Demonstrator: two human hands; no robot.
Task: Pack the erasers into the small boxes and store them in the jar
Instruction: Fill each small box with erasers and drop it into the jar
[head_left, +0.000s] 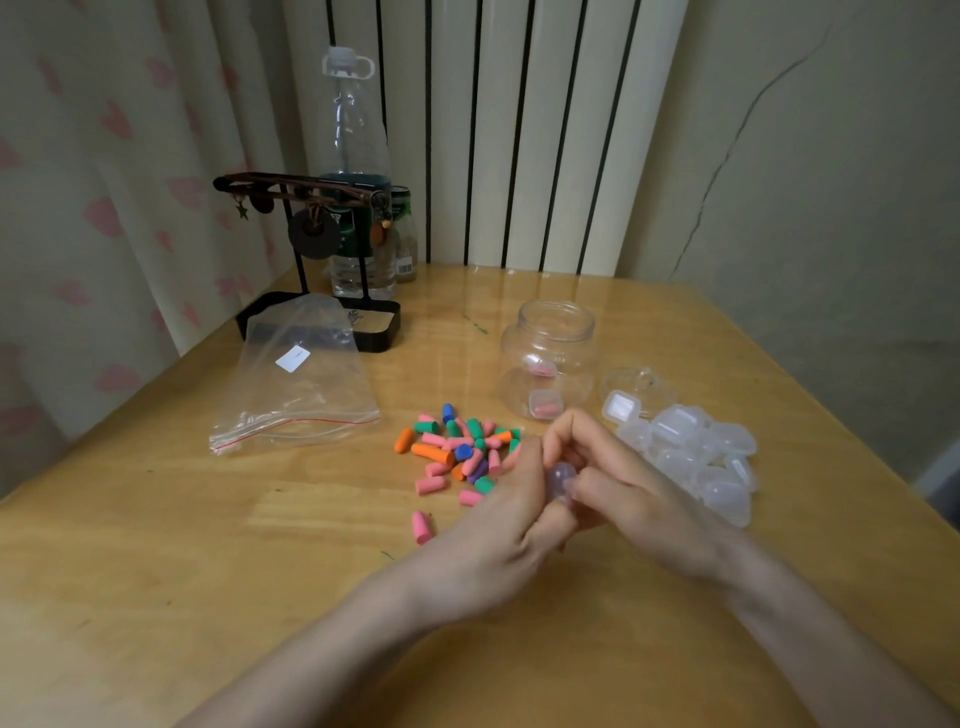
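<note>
The wooden surface (156, 571) fills most of my view. At its far left edge stands a tall clear water bottle (356, 156), and in front of it a black stand (311, 218) hung with trinkets. An empty zip bag (296, 384) lies flat nearer to me, its top edge resting on the stand's base.

My two hands meet in the middle, close to me. The left hand (498, 530) and the right hand (623, 488) both have their fingers curled in, pinching one clear box (561, 475) between the fingertips, just above the surface. It is too blurred for me to tell whether its lid is closed or whether anything is inside.

Beyond my hands stands the jar (550, 358), upright and open, with two packed boxes (545, 405) in it, each showing pink inside. The jar lid (636, 387) lies just to its right. To the right of my right hand is a heap of small boxes (691, 452), clear and jumbled together.

To the left of my hands the erasers (457, 452) lie in a loose pile: pink, green, orange, blue and purple. One pink eraser (422, 527) lies apart from them, nearer to me, beside my left hand.
</note>
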